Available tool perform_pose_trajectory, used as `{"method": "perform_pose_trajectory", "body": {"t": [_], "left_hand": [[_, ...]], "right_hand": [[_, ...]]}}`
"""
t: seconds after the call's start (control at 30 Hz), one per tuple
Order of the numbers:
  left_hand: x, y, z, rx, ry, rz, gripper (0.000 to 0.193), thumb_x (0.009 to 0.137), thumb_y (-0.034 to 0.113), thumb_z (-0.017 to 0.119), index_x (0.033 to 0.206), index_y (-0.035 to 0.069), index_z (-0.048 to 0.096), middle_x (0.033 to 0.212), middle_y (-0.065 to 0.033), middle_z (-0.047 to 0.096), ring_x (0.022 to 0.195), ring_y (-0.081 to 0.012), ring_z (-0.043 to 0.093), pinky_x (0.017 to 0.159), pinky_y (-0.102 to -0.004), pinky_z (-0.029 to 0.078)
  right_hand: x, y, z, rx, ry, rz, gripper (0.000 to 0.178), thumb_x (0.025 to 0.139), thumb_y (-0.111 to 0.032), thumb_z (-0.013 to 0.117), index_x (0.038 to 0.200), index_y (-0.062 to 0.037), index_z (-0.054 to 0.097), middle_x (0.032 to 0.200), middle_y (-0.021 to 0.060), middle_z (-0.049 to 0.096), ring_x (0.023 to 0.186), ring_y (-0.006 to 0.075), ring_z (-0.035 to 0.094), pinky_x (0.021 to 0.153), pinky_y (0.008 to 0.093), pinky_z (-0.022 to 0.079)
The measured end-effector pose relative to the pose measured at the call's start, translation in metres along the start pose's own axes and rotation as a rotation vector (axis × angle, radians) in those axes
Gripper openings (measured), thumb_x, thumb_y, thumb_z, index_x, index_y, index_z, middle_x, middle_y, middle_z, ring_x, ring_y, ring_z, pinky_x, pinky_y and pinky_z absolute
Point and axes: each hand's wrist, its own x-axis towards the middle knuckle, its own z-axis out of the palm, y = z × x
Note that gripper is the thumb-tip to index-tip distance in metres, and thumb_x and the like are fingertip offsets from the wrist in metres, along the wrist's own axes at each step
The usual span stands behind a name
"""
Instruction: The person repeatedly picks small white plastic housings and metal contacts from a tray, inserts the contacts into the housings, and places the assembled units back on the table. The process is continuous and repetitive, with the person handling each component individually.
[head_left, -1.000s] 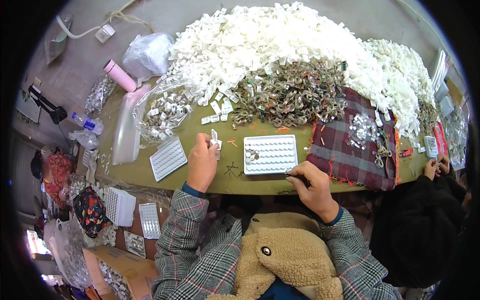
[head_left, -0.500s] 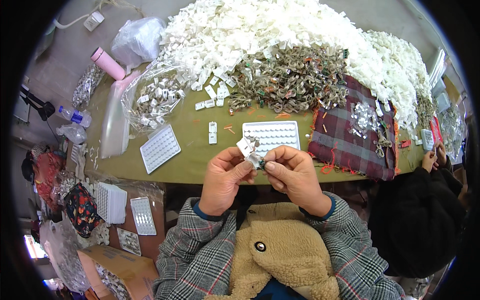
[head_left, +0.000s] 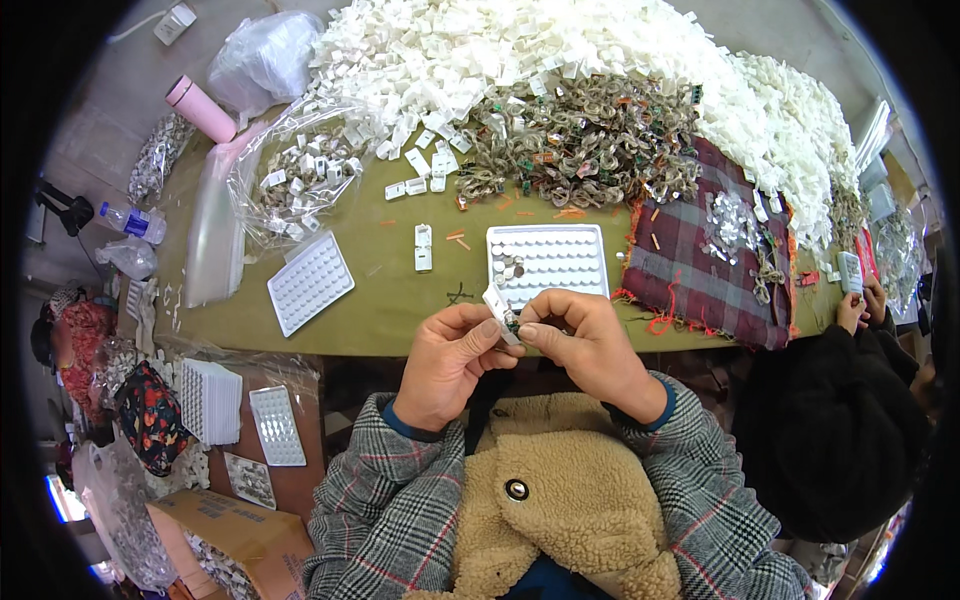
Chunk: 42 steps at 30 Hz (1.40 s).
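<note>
In front of me, at the table's near edge, my left hand (head_left: pixel 455 360) pinches a small white plastic case (head_left: pixel 494 300), tilted and seen nearly edge-on. The fingers of my right hand (head_left: pixel 580 340) are pinched together at the case's right side, on a small dark green part (head_left: pixel 514 324). Fingertips hide much of both pieces. Just beyond my hands lies a white tray (head_left: pixel 598 260) with rows of round pockets; several small grey discs sit at its left side. An open white case (head_left: pixel 423 248) lies left of that tray.
A heap of white plastic cases (head_left: pixel 420 60) covers the table's back, with a pile of coiled wires (head_left: pixel 590 145) before it. A plaid cloth (head_left: pixel 680 270) lies right, a second pocketed tray (head_left: pixel 310 284) left. A pink flask (head_left: pixel 202 110) stands far left. Another person's hands (head_left: pixel 860 305) work at right.
The white case in my hands has turned from lying spread open to a steeper, edge-on tilt. My right fingers have shifted slightly left against it. The whole view has moved a little.
</note>
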Motion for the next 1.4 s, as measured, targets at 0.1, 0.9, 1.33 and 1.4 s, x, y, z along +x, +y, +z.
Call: {"method": "perform_pose_trajectory", "body": {"t": [0.1,0.9,1.33,1.4], "left_hand": [[-0.002,0.001,-0.002,-0.033,-0.020,-0.059,0.017,0.096,0.008,0.061,0.107,-0.005,0.062,0.096,-0.0143,0.070,0.083,-0.0227,0.071,0.073,-0.0316,0.062],[-0.007,-0.009,0.002,-0.031,0.063,0.093,0.013,0.096,0.004,0.060,0.107,-0.003,0.061,0.101,-0.0121,0.069,0.088,-0.0192,0.069,0.077,-0.0324,0.062],[-0.013,-0.008,0.009,0.182,0.133,0.293,0.020,0.089,0.002,0.069,0.106,-0.003,0.061,0.104,-0.0122,0.069,0.085,-0.0168,0.068,0.076,-0.0306,0.060],[-0.014,-0.007,0.009,0.234,0.138,0.348,0.020,0.088,0.002,0.070,0.105,-0.002,0.061,0.103,-0.0119,0.069,0.082,-0.0153,0.068,0.073,-0.0283,0.059]], "right_hand": [[0.003,-0.001,-0.006,0.089,-0.100,0.032,0.009,0.094,-0.009,0.064,0.095,0.0002,0.062,0.078,-0.0046,0.056,0.064,0.0019,0.044,0.054,0.0188,0.034],[0.000,0.011,0.015,-0.298,0.157,-0.408,0.013,0.083,0.001,0.071,0.095,0.0040,0.069,0.079,0.0067,0.059,0.069,0.0133,0.057,0.059,0.0247,0.044],[-0.003,0.009,0.021,-0.537,0.194,-0.705,0.030,0.077,0.007,0.072,0.107,0.0022,0.067,0.094,0.0109,0.056,0.073,0.0195,0.058,0.063,0.0287,0.049],[-0.008,0.005,0.020,-0.412,0.210,-0.581,0.025,0.078,0.009,0.068,0.102,0.0038,0.064,0.090,0.0122,0.056,0.071,0.0232,0.059,0.061,0.0295,0.049]]}}
